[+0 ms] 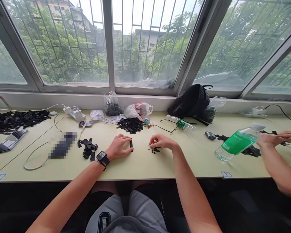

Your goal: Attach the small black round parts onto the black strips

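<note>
My left hand (118,147) holds a short black strip (131,146) on edge at the tabletop, thumb and fingertips at its two ends. To its right, my right hand (163,141) is bent down over a small scatter of black rings (155,150), its thumb and fingertips closed together at the scatter's left edge. Whatever is between those fingertips is too small to make out. Left of my left wrist lies a loose heap of black strips (88,148). A larger pile of black pieces (131,125) sits farther back, beyond both hands.
Behind the hands are plastic bags (138,110), eyeglasses (168,128) and a lying bottle (181,124). A black bag (190,101) leans by the window. At right, a tilted green-labelled bottle (237,144) stands near a co-worker's hands (271,139). A cable (27,158) curls at left.
</note>
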Tool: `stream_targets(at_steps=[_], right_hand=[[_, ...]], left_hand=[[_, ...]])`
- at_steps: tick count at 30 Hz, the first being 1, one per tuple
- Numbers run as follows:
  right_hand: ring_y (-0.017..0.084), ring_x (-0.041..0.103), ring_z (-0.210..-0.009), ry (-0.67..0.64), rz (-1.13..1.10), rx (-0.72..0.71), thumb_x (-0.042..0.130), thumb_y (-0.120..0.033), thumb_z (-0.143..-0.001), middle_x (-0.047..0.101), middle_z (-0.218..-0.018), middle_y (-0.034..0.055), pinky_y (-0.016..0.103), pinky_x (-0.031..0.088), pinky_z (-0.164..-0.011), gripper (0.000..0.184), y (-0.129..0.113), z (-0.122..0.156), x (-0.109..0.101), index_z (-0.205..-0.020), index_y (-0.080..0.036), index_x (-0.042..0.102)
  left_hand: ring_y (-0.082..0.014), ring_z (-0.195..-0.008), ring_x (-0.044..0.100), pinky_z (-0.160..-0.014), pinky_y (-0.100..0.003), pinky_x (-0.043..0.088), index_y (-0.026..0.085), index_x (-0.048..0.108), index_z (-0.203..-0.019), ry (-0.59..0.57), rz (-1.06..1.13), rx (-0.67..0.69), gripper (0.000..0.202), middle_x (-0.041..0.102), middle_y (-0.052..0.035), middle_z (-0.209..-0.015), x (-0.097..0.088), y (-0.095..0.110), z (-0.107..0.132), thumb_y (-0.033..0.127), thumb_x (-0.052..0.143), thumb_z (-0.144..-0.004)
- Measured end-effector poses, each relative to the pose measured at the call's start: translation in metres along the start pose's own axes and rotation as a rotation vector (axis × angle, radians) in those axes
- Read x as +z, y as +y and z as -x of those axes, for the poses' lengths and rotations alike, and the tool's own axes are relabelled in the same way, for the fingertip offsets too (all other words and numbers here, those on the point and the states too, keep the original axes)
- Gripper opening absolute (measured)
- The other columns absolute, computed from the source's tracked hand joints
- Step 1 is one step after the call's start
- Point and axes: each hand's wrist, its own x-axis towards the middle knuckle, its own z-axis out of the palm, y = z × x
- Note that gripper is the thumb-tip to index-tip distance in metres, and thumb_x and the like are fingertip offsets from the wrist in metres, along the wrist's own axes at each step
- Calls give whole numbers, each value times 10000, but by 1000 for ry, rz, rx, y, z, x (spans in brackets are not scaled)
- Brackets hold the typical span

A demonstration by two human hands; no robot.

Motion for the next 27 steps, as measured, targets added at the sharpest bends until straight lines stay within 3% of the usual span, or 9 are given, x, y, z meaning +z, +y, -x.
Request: stream_targets(at_steps=[7,13,16,19,27], right_hand=[[153,572,-703,155,-188,-84,728,-415,-831,658,-791,33,259,438,-595,254,-12,-5,8,-901,-172,717],[188,680,-721,339,-386,-201,740,-395,-802,700,-806,42,298,548,-632,237,-32,-35,49,-894,-190,664],[186,673,-739,440,-291,-327,726,-354,-816,714,-847,38,323,569,-687,169,-40,-48,73,-882,-208,674],[197,680,-777,450,-144,-400,666,-280,-852,735,-857,34,334,572,-738,63,-44,-54,90,-867,-224,690],[188,675,-764,421,46,-408,607,-152,-852,762,-873,18,319,537,-793,134,-45,-55,99,-862,-236,710]], left_hand=[[-327,-1215,523,-1038,-502,434,278,690,-1316,-5,-27,9,459,677,-49,-1378,0,1,1,499,693,-913],[-336,-1230,510,-1047,-513,424,278,682,-1337,-1,-35,4,498,672,-57,-1382,2,1,0,518,702,-901],[-341,-1228,506,-1033,-517,425,284,678,-1343,-6,-35,-1,505,667,-60,-1386,2,1,0,524,704,-899],[-339,-1232,502,-1041,-514,419,298,681,-1335,-6,-29,0,491,661,-57,-1388,2,1,0,530,701,-903],[-322,-1224,492,-1045,-486,406,331,713,-1255,-26,-34,1,384,650,-38,-1376,-1,5,-1,509,691,-915]])
